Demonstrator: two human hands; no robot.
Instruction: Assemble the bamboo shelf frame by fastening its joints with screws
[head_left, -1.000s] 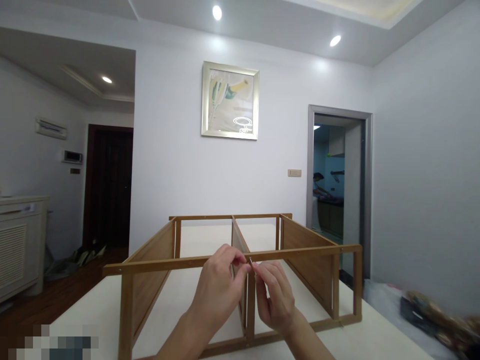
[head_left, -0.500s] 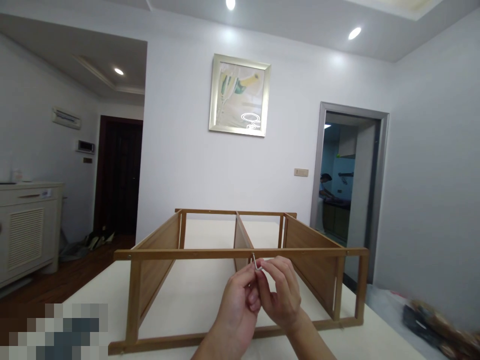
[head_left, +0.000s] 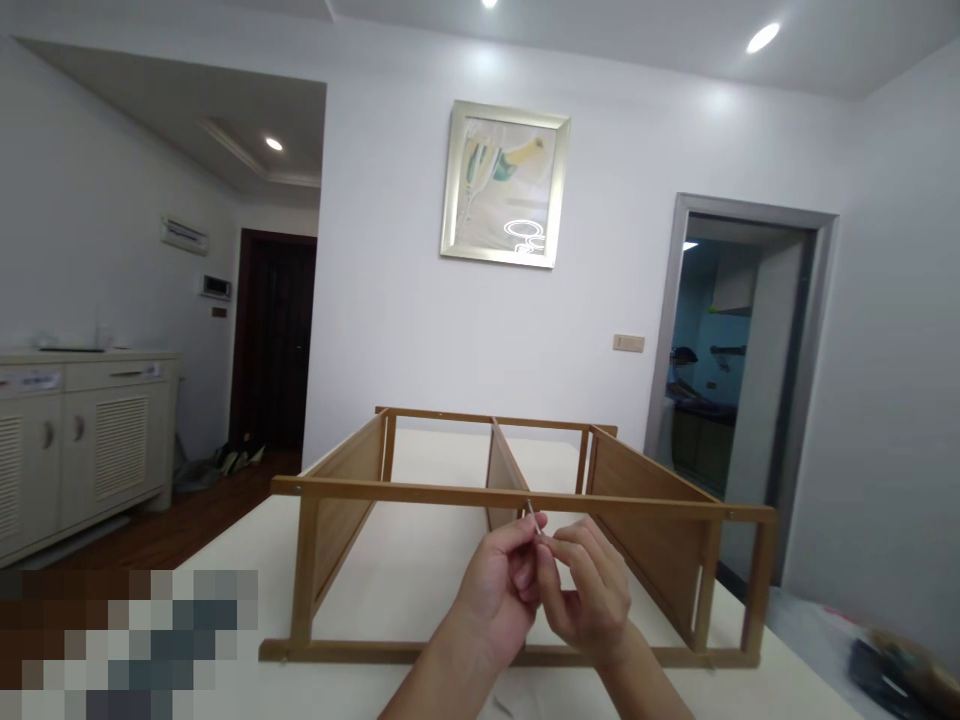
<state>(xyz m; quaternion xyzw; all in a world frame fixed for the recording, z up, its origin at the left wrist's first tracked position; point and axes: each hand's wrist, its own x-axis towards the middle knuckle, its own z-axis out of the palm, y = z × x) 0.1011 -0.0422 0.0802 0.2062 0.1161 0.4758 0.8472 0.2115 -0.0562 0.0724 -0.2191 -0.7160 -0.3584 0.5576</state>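
Observation:
A wooden shelf frame (head_left: 420,492) lies on its side on the white table (head_left: 435,580), with wooden boards between its long rails. At the middle of the near upper rail, a thin metal hex key (head_left: 532,514) slants down from a joint where the middle board (head_left: 505,465) meets it. The fingertips of my left hand (head_left: 495,585) pinch the key's shaft. Close beside it, my right hand (head_left: 589,590) is closed with thumb and finger at the key's lower end. My fingers cover much of that end.
A cream cabinet (head_left: 120,440) stands at the left, near a dark door (head_left: 274,345). Through the doorway at the right, a person (head_left: 679,375) is partly visible. Plastic wrapping (head_left: 806,625) and dark items lie right of the table. A framed picture (head_left: 505,185) hangs ahead.
The view has swung left, so everything sits further right. My left hand dropped from the rail to beside my right hand, then its fingertips rose along the key's shaft. The frame stays put.

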